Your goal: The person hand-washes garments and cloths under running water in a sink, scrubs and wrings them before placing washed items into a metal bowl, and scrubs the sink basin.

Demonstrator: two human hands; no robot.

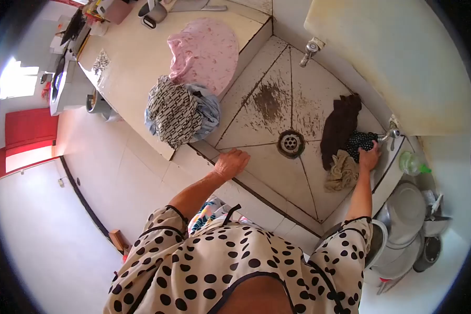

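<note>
My left hand (232,163) rests on the near ledge of the tiled basin (261,180), open and holding nothing. At the basin's right side my right hand (369,156) grips a black cloth with white dots (357,142), close under the lower tap (393,130). Beside that cloth lie a dark brown cloth (336,128) and a crumpled beige cloth (342,172), both on the basin floor. The round drain (291,144) shows uncovered in the middle, with dark brown dirt (268,103) smeared behind it.
On the counter (128,63) at left sit a patterned cloth bundle (174,112), a blue cloth (209,115) and a pink cloth (208,52). Another tap (310,51) juts from the back wall. A green bottle (412,163) and metal pans (403,209) stand outside the basin at right.
</note>
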